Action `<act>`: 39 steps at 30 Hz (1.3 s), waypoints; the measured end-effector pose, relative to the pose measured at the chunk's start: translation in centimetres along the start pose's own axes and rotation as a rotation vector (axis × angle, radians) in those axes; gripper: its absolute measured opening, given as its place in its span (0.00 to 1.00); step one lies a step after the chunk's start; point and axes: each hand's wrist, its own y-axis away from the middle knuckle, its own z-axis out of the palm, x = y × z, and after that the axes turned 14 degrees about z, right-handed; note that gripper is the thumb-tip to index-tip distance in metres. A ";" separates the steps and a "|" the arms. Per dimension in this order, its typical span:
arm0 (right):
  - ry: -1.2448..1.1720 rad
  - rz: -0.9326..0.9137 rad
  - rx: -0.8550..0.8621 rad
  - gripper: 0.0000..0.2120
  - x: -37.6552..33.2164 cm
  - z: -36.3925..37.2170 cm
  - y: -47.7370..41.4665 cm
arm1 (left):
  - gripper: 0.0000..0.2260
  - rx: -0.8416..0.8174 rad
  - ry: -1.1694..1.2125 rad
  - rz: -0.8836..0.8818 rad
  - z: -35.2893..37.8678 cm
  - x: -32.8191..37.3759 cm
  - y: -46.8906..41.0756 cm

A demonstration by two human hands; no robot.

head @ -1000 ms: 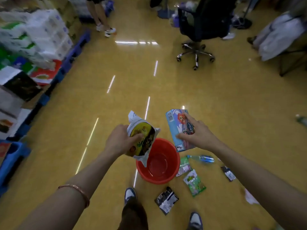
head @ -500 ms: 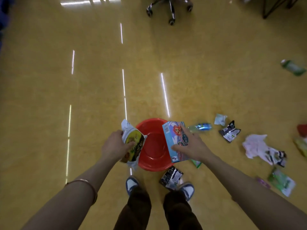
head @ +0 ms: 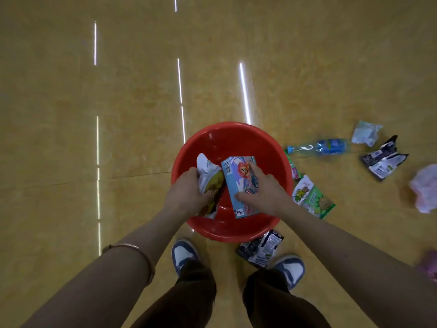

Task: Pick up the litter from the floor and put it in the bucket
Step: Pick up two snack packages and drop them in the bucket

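Note:
A red bucket (head: 238, 138) stands on the yellow floor just in front of my feet. My left hand (head: 186, 194) grips a crumpled yellow and white snack bag (head: 210, 176) inside the bucket's left half. My right hand (head: 264, 190) holds a light blue carton (head: 238, 176) with a cartoon print, thumb on its near face, over the bucket's middle. Whether either item touches the bucket's bottom I cannot tell.
Litter lies to the right of the bucket: a green packet (head: 312, 197), a clear bottle with a blue label (head: 319, 146), a black and white packet (head: 384, 159), a pale wrapper (head: 365, 134), a pink crumpled piece (head: 425, 190). Another black packet (head: 260, 248) lies between my shoes.
Both hands have come down from beside the bucket's rim into the bucket with the bag and the carton. The view has tilted further down toward my feet.

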 end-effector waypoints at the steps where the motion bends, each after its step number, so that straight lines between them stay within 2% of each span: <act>1: 0.027 0.026 0.005 0.47 0.2 0.9 -1.2 | 0.19 -0.019 -0.023 0.003 1.1 -0.5 -0.8; 5: 0.136 0.104 -0.015 0.46 0.7 3.7 -5.5 | 0.22 -0.078 -0.181 0.016 4.4 -1.9 -4.4; 9: 0.185 0.174 -0.003 0.46 0.7 5.4 -9.5 | 0.39 -0.085 -0.308 0.083 7.4 -2.8 -7.6; 10: 0.199 0.181 0.012 0.46 0.6 5.9 -10.5 | 0.40 -0.084 -0.330 0.109 8.1 -3.2 -8.2; 13: 0.228 0.193 0.066 0.47 0.3 7.3 -13.1 | 0.32 -0.091 -0.380 0.174 9.8 -4.3 -10.2; 17: 0.260 0.206 0.088 0.47 0.1 9.1 -15.9 | 0.22 -0.139 -0.427 0.157 12.0 -5.4 -12.3; 22: 0.262 0.175 0.049 0.42 0.6 10.8 -18.0 | 0.19 -0.230 -0.546 0.056 13.0 -5.8 -14.1; 27: 0.281 0.117 -0.039 0.36 1.3 10.0 -17.2 | 0.20 -0.320 -0.788 0.025 12.8 -5.4 -13.1; 30: 0.259 0.076 -0.049 0.37 1.2 8.4 -14.5 | 0.22 -0.336 -1.112 0.180 11.5 -4.2 -11.2; 32: 0.241 0.034 -0.043 0.37 0.9 7.1 -12.3 | 0.22 -0.351 -1.216 0.279 10.5 -3.1 -9.9; 35: 0.221 -0.016 -0.013 0.37 0.3 5.0 -8.9 | 0.22 -0.358 -1.107 0.283 8.2 -1.3 -8.1; 39: 0.183 -0.064 0.044 0.38 -0.9 1.6 -4.5 | 0.23 -0.243 -0.869 0.326 3.6 1.8 -5.5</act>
